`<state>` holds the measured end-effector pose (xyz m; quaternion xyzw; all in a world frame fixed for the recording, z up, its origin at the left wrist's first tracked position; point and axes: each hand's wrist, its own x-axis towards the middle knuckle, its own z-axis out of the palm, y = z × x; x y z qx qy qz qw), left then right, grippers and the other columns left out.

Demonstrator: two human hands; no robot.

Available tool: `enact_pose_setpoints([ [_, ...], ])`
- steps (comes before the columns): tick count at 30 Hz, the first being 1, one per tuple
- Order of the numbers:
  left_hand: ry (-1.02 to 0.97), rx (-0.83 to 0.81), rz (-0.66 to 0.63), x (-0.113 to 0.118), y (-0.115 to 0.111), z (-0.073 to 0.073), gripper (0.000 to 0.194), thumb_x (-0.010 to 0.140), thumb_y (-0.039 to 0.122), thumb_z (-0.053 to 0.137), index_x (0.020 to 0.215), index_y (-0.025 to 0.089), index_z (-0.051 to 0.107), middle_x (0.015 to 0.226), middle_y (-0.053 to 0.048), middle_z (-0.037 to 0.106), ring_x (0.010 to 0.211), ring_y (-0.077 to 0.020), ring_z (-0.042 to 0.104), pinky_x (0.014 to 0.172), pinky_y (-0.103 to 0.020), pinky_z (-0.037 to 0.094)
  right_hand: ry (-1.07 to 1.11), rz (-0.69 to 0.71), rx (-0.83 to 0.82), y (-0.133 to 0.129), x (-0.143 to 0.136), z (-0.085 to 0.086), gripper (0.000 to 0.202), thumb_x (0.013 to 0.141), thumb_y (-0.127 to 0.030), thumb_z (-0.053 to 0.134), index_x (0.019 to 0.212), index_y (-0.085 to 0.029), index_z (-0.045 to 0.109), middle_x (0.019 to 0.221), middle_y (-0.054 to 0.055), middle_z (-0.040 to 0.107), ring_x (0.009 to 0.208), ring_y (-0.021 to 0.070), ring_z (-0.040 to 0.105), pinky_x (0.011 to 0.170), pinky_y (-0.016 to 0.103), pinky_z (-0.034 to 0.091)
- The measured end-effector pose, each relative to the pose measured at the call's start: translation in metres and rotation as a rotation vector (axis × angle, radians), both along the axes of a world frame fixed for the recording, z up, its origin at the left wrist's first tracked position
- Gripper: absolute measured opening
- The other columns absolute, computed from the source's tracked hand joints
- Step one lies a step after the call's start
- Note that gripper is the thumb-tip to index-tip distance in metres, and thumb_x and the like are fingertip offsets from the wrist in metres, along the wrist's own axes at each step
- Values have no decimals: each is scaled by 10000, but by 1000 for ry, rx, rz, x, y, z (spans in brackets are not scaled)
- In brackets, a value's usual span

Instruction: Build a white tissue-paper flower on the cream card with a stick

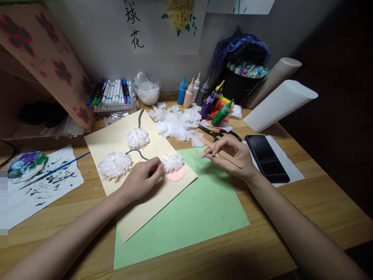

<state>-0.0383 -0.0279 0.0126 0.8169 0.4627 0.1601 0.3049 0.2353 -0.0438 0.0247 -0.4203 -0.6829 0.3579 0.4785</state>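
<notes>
A cream sheet of paper lies at an angle over a green sheet. It bears two full white paper flowers, one on the left and one higher up, with dark painted stems. A partly covered flower shows a pink paper disc below its white petals. My left hand rests on the cream sheet, its fingers closed at that flower's left edge; whatever they pinch is hidden. To the right, above the green sheet, my right hand grips a wooden craft stick, its fingertips blurred.
Loose white paper pieces lie behind the sheets, near black scissors and several paint bottles. A phone lies at right, before a paper roll. Left are a blue paintbrush, a paint-smeared palette and markers.
</notes>
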Motion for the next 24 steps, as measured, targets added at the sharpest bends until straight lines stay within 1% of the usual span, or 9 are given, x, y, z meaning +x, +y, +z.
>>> enact_pose_setpoints([
  [2,-5,-7,1,0,0,1,286,903,312,375,643,193,371,529,59,396,491,-93,367,512,-228,280,0,197,-96,-5,-6,3,125,755,-166,661,781,-173,539,775,45,675,765,183,692,720,324,544],
  [4,-6,-9,1,1,0,1,285,901,312,377,643,192,375,529,59,395,493,-93,367,513,-229,279,-83,235,-142,-8,-14,1,90,762,-144,637,782,-170,554,790,42,669,775,169,681,714,308,537],
  [8,-6,-18,14,1,0,2,284,899,310,377,641,192,384,528,55,411,491,-96,380,508,-230,281,-219,70,-86,-7,-28,-14,71,771,-129,595,803,-187,568,806,25,665,799,163,662,734,303,526],
  [11,-8,-22,14,1,0,2,281,897,307,382,640,192,384,529,55,417,491,-96,383,508,-230,283,-259,-25,-21,-6,-36,-22,55,789,-171,596,812,-203,556,815,22,677,783,163,654,720,299,517],
  [16,-11,-19,13,1,1,0,289,898,310,386,636,190,377,528,57,411,493,-93,381,511,-229,283,-257,-101,65,-8,-37,-20,105,820,-277,600,892,-212,558,938,53,687,863,180,644,762,328,509],
  [18,-9,-25,14,1,1,0,291,901,313,383,637,190,384,527,57,412,491,-93,378,513,-230,285,-190,-124,126,-10,-31,-15,130,871,-314,520,864,-204,589,855,46,682,802,172,636,730,318,494],
  [19,-9,-27,16,1,1,0,291,901,313,382,637,189,389,527,57,412,490,-92,376,513,-231,285,-146,-116,149,-12,-27,-13,228,904,-331,450,802,-199,605,758,35,664,717,160,619,677,305,478],
  [21,-10,-29,18,1,1,0,286,899,310,384,640,189,396,527,57,411,491,-92,373,514,-231,285,-68,-63,160,-14,-21,-8,442,944,-359,315,647,-193,598,565,13,574,537,133,530,553,284,416],
  [24,-7,-31,18,2,1,0,284,899,311,387,643,188,402,531,57,411,498,-92,373,518,-231,285,-48,43,134,-17,-16,-4,546,953,-383,255,546,-187,561,455,-3,470,435,111,434,487,273,352],
])
